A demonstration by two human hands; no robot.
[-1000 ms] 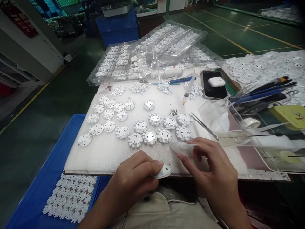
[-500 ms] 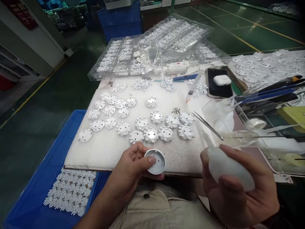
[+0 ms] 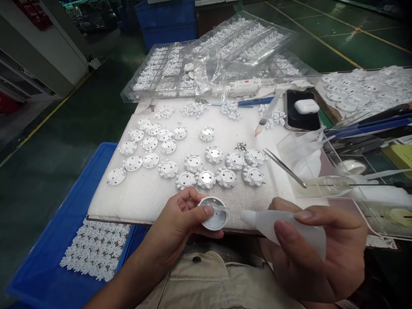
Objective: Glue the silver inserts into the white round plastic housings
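Note:
My left hand [image 3: 186,216] grips a round white plastic cup-shaped part [image 3: 219,221] by its rim, hollow side facing me, thumb inside. In my right hand [image 3: 318,249] is a translucent white squeeze bottle [image 3: 289,227], lying sideways with its thin nozzle pointing left. The nozzle tip reaches into the hollow of the part, near my left thumb; whether it touches the inner wall I cannot tell. Beyond my hands, several similar white round parts [image 3: 206,178] with knobbed edges rest on a white foam pad [image 3: 135,201].
Tweezers [image 3: 286,168] lie right of the parts, near a tiny pile of metal pieces [image 3: 240,146]. Clear trays [image 3: 128,94] of small white pieces stand at the back. A phone [image 3: 294,118] with a white case on it and a clear box [image 3: 360,206] are at right. A blue bin [image 3: 41,257] sits lower left.
My right hand has tipped the bottle from pointing up to pointing left and brought its nozzle into the part. My left hand still holds the part, in nearly the same place.

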